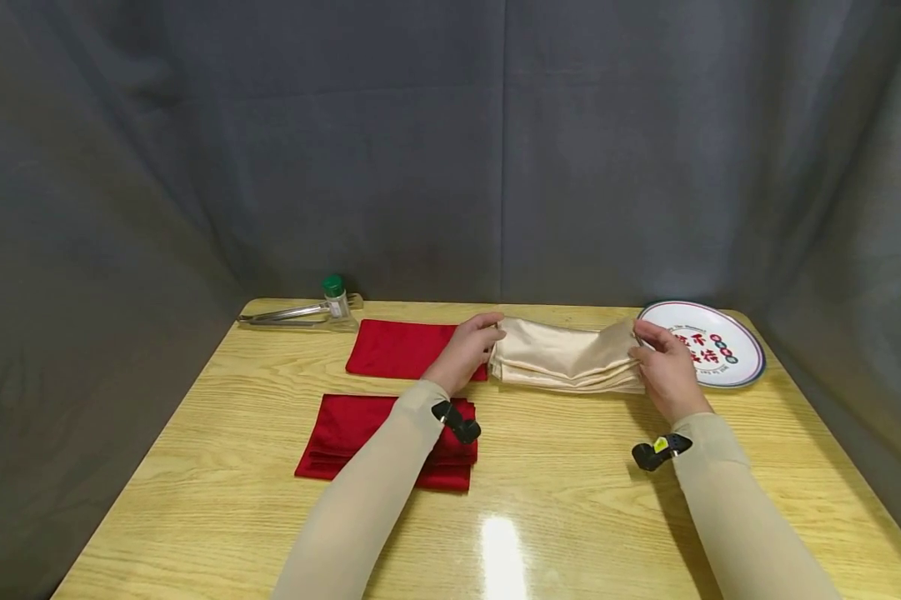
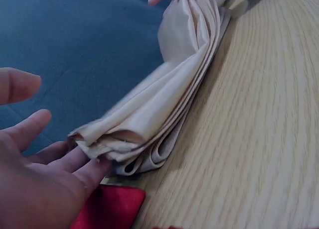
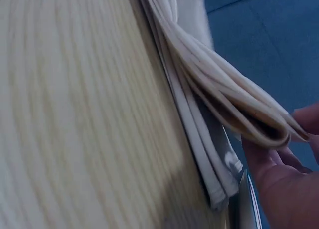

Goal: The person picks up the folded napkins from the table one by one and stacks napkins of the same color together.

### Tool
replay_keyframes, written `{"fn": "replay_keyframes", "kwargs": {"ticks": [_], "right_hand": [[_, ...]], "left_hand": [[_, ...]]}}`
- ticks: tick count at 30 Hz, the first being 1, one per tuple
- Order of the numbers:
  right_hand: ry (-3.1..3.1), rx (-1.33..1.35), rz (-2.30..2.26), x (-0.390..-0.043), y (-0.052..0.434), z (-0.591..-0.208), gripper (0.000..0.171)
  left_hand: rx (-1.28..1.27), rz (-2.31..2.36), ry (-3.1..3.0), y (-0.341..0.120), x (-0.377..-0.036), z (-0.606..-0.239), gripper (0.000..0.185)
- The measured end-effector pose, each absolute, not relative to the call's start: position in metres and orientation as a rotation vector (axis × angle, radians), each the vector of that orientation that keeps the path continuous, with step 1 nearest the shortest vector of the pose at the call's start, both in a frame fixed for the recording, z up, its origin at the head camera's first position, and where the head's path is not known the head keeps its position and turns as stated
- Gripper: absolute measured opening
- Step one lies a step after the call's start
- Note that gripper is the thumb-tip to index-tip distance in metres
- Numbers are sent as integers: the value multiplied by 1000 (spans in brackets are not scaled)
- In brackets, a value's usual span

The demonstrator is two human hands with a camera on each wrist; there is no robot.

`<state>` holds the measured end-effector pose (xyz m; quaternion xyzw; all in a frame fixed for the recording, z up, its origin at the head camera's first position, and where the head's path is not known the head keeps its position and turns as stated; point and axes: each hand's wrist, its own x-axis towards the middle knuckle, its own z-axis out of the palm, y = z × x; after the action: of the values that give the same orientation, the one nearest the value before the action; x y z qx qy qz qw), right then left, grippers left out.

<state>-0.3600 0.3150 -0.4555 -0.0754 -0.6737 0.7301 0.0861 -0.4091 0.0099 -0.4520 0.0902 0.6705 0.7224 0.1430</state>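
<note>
A folded beige napkin (image 1: 563, 358) lies across the far middle of the wooden table (image 1: 570, 483), its layers stacked and its middle sagging. My left hand (image 1: 488, 333) is at its left end. In the left wrist view the left hand (image 2: 45, 134) has straight, spread fingers, and the lower fingertips touch the folded end of the napkin (image 2: 164, 104). My right hand (image 1: 641, 342) pinches the right end. In the right wrist view the right hand (image 3: 286, 144) has its thumb above and fingers below the upper folds of the napkin (image 3: 219, 89), lifting them off the lower layers.
One red napkin (image 1: 401, 348) lies flat behind my left wrist, and a folded red one (image 1: 352, 429) lies under my left forearm. A printed white plate (image 1: 720, 371) sits at the far right. A green-capped shaker (image 1: 335, 298) and metal tongs (image 1: 285, 314) stand at the back left.
</note>
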Motion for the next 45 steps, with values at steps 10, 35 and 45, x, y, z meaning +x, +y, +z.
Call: {"fn": "replay_keyframes", "kwargs": {"ticks": [10,35,45], "right_hand": [[-2096,-245,2135,-350,324,-462,50],[-2135,-64,2126,-310,343,-451,35],[-2443,36,1657,-297,312,-448,32]], "left_hand": [[255,2039,1973,-2,-405,-455,42],[387,1808,2095,-44,-363,-446,43],[468,1717,2167,-89,-333,-444,42]]}}
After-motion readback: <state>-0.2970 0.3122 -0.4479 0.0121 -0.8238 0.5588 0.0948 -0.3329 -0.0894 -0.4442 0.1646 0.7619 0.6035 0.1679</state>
